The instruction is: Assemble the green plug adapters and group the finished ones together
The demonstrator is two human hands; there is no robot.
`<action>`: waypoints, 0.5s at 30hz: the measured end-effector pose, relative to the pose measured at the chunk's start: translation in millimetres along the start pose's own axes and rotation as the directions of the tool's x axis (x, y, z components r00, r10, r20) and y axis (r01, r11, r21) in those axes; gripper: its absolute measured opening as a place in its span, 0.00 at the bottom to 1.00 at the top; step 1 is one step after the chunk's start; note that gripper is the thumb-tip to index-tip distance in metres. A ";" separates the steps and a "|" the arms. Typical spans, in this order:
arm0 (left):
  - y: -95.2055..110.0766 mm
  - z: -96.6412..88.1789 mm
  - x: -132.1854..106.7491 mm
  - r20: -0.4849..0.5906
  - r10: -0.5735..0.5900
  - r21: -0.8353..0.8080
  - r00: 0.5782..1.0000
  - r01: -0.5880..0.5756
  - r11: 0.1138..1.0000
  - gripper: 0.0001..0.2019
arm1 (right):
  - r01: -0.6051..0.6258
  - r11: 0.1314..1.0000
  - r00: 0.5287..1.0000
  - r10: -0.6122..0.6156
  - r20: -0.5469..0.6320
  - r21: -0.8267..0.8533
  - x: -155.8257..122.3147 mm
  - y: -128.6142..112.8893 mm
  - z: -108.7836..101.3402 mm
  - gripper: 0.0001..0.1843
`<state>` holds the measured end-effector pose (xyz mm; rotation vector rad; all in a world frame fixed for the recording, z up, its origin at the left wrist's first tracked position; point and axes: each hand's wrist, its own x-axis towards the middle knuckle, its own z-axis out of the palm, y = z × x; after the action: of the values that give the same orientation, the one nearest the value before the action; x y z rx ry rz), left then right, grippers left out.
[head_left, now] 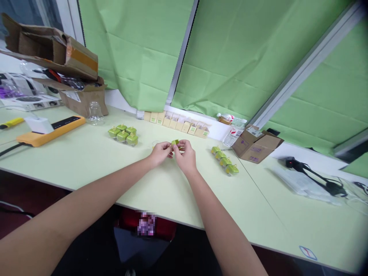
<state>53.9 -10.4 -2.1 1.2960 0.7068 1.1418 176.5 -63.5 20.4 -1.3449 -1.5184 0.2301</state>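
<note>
Over the middle of the table, my right hand (186,156) pinches a small green lid (175,142) between thumb and fingers. Close against it on the left is my left hand (160,154), its fingers pressed together; what they hold, if anything, is hidden. A faint clear, yellowish piece (156,144) shows just behind my left hand. To the left stands a cluster of small clear containers with green lids (122,136), each lid with a loop on top. A slanting row of similar green-lidded containers (225,160) stands to the right.
Small beige boxes (179,124) line the back edge by the green curtain. On the left are an orange power strip (51,130), a clear plastic bottle piece (95,114) and cardboard boxes (83,97). Plastic bottles (232,135), a carton (255,145) and a black strap device (313,174) lie right.
</note>
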 end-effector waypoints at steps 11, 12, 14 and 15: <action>2.4 -5.0 -0.5 0.020 0.043 0.272 0.999 -0.047 0.961 0.06 | 0.018 1.000 0.995 -0.018 0.095 -0.004 7.1 16.5 4.9 0.18; 2.6 -4.6 -0.6 0.024 0.039 0.268 0.999 -0.044 0.962 0.05 | -0.011 1.000 0.995 0.010 0.095 0.012 8.0 19.6 5.9 0.18; 2.5 -4.2 -0.6 0.030 0.037 0.262 0.999 -0.044 0.964 0.05 | -0.060 0.997 0.993 0.055 0.100 0.044 9.6 24.8 8.0 0.19; 2.3 -4.2 -0.5 0.032 0.035 0.261 0.999 -0.042 0.964 0.05 | -0.081 0.995 0.992 0.074 0.104 0.062 10.2 26.7 8.9 0.20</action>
<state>49.4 -9.5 -0.8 1.5503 0.8371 1.0856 187.8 -41.7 3.3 -1.3583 -1.5310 0.4001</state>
